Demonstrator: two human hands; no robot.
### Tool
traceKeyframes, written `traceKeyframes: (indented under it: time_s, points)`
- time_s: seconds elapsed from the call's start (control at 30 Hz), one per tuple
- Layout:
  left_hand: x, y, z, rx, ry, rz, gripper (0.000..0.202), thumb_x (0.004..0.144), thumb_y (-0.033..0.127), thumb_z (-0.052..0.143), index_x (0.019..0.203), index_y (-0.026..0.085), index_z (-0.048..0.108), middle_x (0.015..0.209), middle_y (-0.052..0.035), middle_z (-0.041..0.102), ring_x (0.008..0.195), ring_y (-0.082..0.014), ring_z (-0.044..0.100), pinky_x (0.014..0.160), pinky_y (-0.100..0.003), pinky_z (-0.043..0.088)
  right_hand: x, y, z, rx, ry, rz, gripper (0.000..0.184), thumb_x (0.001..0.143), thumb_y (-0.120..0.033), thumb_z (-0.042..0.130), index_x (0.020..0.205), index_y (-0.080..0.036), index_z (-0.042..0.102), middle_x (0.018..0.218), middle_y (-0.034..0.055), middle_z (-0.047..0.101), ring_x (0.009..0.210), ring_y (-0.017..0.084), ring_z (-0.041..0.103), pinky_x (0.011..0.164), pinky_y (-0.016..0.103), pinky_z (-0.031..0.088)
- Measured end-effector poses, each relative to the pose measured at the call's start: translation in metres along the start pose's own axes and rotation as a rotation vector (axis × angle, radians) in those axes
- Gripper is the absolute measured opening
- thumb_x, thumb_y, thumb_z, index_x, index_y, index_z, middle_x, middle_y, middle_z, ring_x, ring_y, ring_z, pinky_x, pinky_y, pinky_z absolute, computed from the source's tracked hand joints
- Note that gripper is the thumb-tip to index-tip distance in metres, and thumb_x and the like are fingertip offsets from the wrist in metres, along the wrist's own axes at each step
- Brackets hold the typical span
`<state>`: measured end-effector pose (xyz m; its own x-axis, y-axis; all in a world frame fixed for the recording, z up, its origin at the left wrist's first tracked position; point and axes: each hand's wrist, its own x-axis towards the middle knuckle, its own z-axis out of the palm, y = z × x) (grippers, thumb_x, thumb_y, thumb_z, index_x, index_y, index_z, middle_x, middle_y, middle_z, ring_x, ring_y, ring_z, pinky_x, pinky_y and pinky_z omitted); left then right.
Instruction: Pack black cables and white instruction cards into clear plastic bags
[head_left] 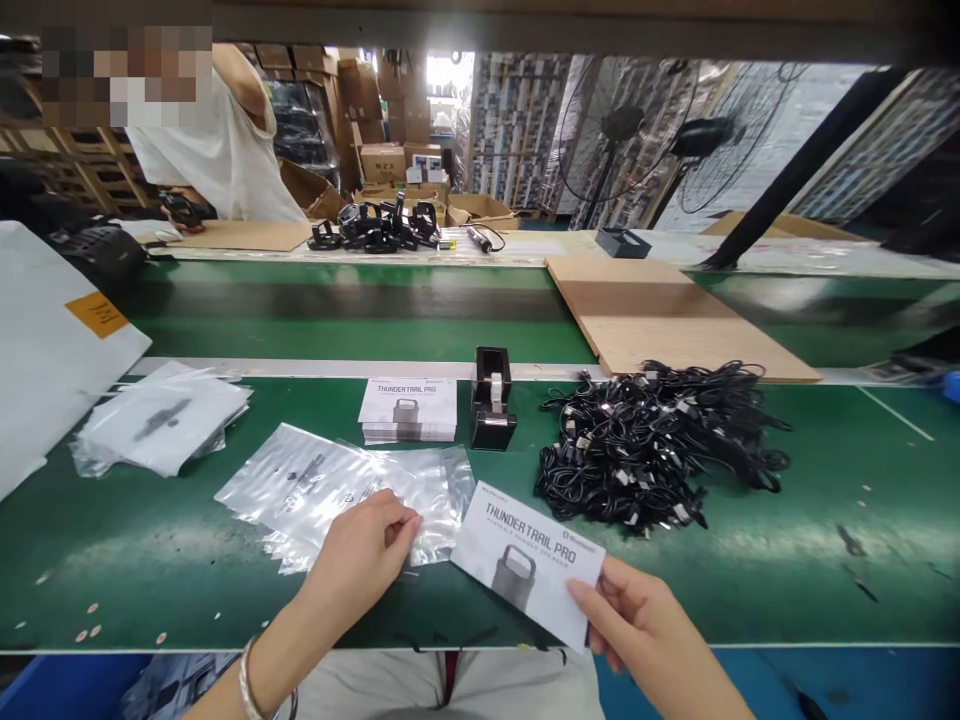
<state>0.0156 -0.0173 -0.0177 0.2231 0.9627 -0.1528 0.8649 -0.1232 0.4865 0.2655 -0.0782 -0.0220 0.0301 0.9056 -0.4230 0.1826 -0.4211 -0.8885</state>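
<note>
My right hand (637, 620) grips a white printed manual (525, 570) by its right end, thumb on top. Its cover reads "Thunder Trail Pro" and pictures a speaker. My left hand (367, 550) is closed in a pinch at the right part of a fanned pile of clear plastic bags (300, 480), seemingly on the top bag; the fingertips partly hide the contact. Just beyond the bags lies a stack of the same manuals (409, 405). Beside that stack stands a black tape dispenser (493, 400). The held manual's left corner comes close to the bags' right edge.
A heap of black cables (645, 440) lies at right, near a wooden board (667, 310). More bags (165, 420) and a large white sack (52, 350) are at left. Black parts (382, 225) sit on the far ledge. Another person (217, 150) stands across the bench.
</note>
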Motion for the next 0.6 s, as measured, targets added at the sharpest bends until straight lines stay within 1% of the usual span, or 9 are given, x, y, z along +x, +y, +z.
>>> traceKeyframes:
  time_s: [0.1, 0.2, 0.27, 0.33, 0.43, 0.57, 0.6]
  points:
    - [-0.003, -0.001, 0.005, -0.018, 0.049, 0.008, 0.032, 0.085, 0.031, 0.039, 0.058, 0.020, 0.053, 0.064, 0.0020, 0.051, 0.057, -0.0133, 0.050, 0.056, -0.026, 0.035, 0.004, 0.000, 0.022, 0.110, 0.093, -0.012, 0.047, 0.070, -0.047, 0.059, 0.099, -0.010, 0.062, 0.047, -0.0037, 0.047, 0.040, 0.008, 0.040, 0.035, 0.018, 0.033]
    - [-0.004, -0.002, 0.010, -0.066, 0.100, 0.013, 0.030, 0.085, 0.032, 0.040, 0.061, 0.021, 0.054, 0.064, 0.0021, 0.051, 0.056, -0.0128, 0.049, 0.055, -0.026, 0.037, 0.008, 0.004, 0.043, 0.104, 0.155, -0.017, 0.048, 0.071, -0.049, 0.057, 0.099, -0.010, 0.061, 0.047, -0.0027, 0.048, 0.040, 0.010, 0.042, 0.036, 0.020, 0.036]
    - [-0.004, -0.003, 0.013, -0.091, 0.132, 0.021, 0.027, 0.085, 0.031, 0.041, 0.065, 0.022, 0.056, 0.065, 0.0019, 0.052, 0.056, -0.0128, 0.050, 0.055, -0.025, 0.038, 0.007, 0.006, 0.051, 0.093, 0.163, -0.013, 0.047, 0.071, -0.050, 0.056, 0.096, -0.010, 0.062, 0.046, -0.0024, 0.048, 0.039, 0.011, 0.042, 0.035, 0.021, 0.037]
    - [-0.004, -0.004, 0.016, -0.099, 0.155, 0.037, 0.026, 0.085, 0.032, 0.041, 0.067, 0.022, 0.056, 0.066, 0.0015, 0.052, 0.057, -0.0130, 0.051, 0.055, -0.025, 0.039, 0.004, 0.008, 0.053, 0.099, 0.136, 0.002, 0.045, 0.070, -0.051, 0.057, 0.091, -0.011, 0.063, 0.046, -0.0019, 0.049, 0.039, 0.011, 0.043, 0.034, 0.021, 0.037]
    - [-0.006, -0.005, 0.020, -0.112, 0.169, 0.063, 0.024, 0.086, 0.032, 0.040, 0.070, 0.022, 0.056, 0.068, 0.0010, 0.052, 0.057, -0.0133, 0.051, 0.054, -0.025, 0.040, -0.002, 0.010, 0.050, 0.123, 0.071, 0.051, 0.043, 0.068, -0.050, 0.060, 0.085, -0.011, 0.064, 0.047, -0.0019, 0.049, 0.037, 0.010, 0.044, 0.032, 0.020, 0.036]
    - [-0.009, -0.007, 0.022, -0.169, 0.170, 0.066, 0.019, 0.087, 0.032, 0.039, 0.086, 0.023, 0.056, 0.079, -0.0001, 0.056, 0.060, -0.0137, 0.053, 0.056, -0.025, 0.044, -0.006, 0.013, 0.044, 0.134, 0.005, 0.117, 0.044, 0.068, -0.048, 0.061, 0.090, -0.010, 0.062, 0.045, -0.0037, 0.049, 0.036, 0.009, 0.045, 0.031, 0.018, 0.037]
    - [-0.009, -0.008, 0.023, -0.169, 0.163, 0.065, 0.017, 0.086, 0.031, 0.040, 0.087, 0.023, 0.055, 0.081, -0.0002, 0.056, 0.061, -0.0138, 0.054, 0.057, -0.026, 0.045, -0.006, 0.015, 0.043, 0.132, -0.021, 0.132, 0.044, 0.068, -0.048, 0.061, 0.090, -0.010, 0.061, 0.046, -0.0037, 0.049, 0.036, 0.009, 0.045, 0.031, 0.018, 0.038]
